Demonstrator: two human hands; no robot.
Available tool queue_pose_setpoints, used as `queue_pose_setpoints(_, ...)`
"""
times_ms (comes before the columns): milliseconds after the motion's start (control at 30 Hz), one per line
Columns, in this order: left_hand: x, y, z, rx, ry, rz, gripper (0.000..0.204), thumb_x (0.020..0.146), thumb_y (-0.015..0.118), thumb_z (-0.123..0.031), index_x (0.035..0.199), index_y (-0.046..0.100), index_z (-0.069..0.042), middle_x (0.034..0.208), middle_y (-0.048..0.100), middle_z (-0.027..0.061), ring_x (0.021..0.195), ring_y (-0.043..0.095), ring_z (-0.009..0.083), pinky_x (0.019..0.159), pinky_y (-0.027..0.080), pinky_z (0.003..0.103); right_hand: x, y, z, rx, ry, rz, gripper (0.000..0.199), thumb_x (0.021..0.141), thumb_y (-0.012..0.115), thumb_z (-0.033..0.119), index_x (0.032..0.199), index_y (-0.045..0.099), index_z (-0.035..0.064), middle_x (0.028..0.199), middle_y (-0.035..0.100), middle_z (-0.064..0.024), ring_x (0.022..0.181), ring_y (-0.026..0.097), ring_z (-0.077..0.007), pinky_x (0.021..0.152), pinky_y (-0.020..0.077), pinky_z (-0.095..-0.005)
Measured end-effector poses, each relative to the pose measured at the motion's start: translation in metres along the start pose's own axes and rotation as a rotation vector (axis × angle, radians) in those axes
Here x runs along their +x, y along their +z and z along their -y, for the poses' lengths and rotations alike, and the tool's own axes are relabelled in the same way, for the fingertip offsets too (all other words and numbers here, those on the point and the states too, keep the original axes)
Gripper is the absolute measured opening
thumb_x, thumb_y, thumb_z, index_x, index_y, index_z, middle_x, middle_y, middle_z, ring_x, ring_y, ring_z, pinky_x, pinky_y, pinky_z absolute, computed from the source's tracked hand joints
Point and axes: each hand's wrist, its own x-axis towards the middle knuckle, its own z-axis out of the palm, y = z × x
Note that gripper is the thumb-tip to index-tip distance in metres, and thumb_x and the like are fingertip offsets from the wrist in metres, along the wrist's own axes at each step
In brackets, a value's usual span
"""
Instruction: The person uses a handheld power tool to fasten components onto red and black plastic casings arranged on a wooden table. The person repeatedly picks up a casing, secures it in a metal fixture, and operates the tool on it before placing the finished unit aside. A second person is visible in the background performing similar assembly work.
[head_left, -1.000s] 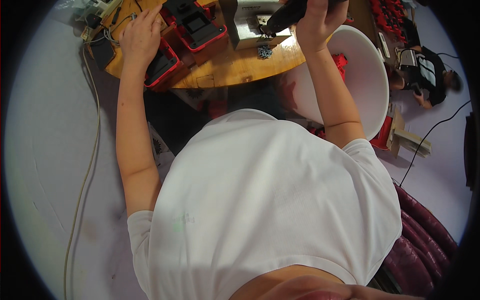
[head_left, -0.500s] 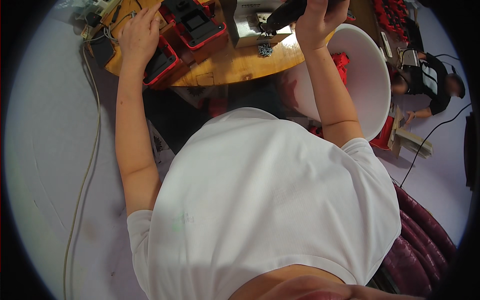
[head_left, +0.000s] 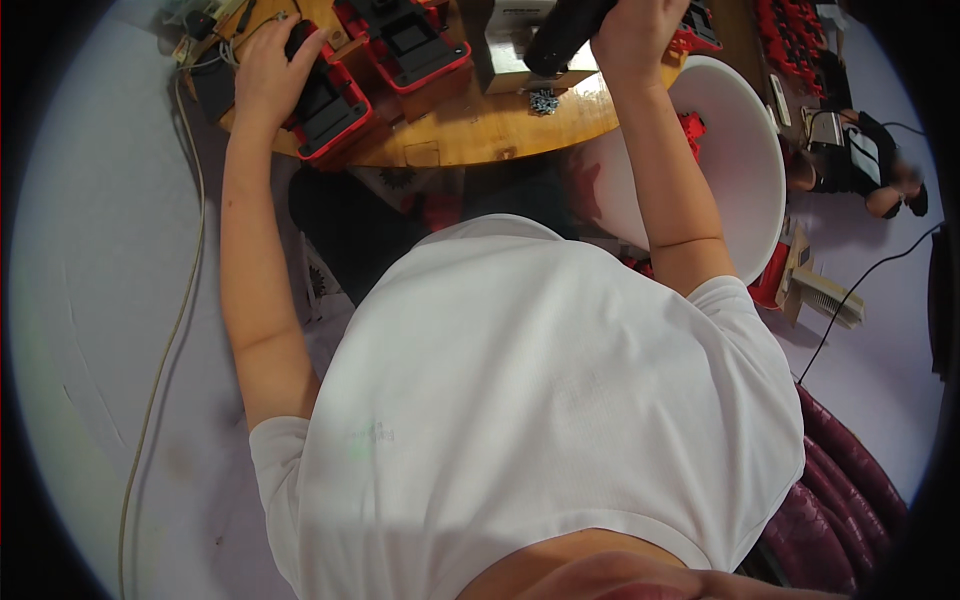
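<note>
Hands apart: left pressing red-black casing, right gripping black tool above screws.

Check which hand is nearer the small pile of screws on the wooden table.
Right. The right hand, gripping a black power tool, is just above and right of the screws. The left hand rests on a red-and-black case far to their left.
</note>
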Motion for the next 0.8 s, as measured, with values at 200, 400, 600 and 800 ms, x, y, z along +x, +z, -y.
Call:
queue_pose_setpoints(200,-0.003,0.007,0.005,-0.069,-0.067,-0.029,0.053,0.087,0.06,-0.049,0.119,0.063,-0.007,0.121,0.062,0.0165,0.113,0.055,0.0367,0.098,0.041,0.04,-0.003,0.062,0.001,0.227,-0.135,0.072,0.053,0.09,0.06,0.051,0.109,0.045,0.0034,0.08,0.06,-0.0111,0.062,0.06,-0.0164,0.055,0.0512,-0.0297)
queue_pose_setpoints(400,-0.004,0.008,-0.002,-0.066,-0.089,-0.001,0.054,0.087,0.057,-0.051,0.121,0.062,-0.01,0.12,0.062,0.0147,0.112,0.054,0.0364,0.097,0.041,0.042,-0.007,0.082,-0.013,0.206,-0.122,0.122,0.053,0.089,0.063,0.05,0.109,0.044,0.0049,0.082,0.061,-0.011,0.063,0.06,-0.0158,0.056,0.0511,-0.0289)
queue_pose_setpoints(600,-0.007,0.006,-0.005,-0.068,-0.121,0.0,0.056,0.087,0.055,-0.054,0.121,0.063,-0.01,0.12,0.062,0.0142,0.112,0.054,0.0364,0.098,0.041,0.042,-0.013,0.09,-0.027,0.236,-0.219,0.219,0.045,0.091,0.063,0.039,0.112,0.043,0.0045,0.085,0.06,-0.0111,0.063,0.058,-0.0143,0.057,0.0497,-0.0278)
queue_pose_setpoints(800,-0.007,0.006,-0.007,-0.086,-0.15,0.018,0.059,0.086,0.055,-0.055,0.122,0.062,-0.009,0.121,0.061,0.0142,0.114,0.053,0.0362,0.099,0.04,0.042,-0.015,0.096,-0.031,0.182,-0.254,0.294,0.047,0.09,0.066,0.032,0.118,0.042,0.0022,0.085,0.058,-0.0092,0.065,0.056,-0.0113,0.058,0.0482,-0.024)
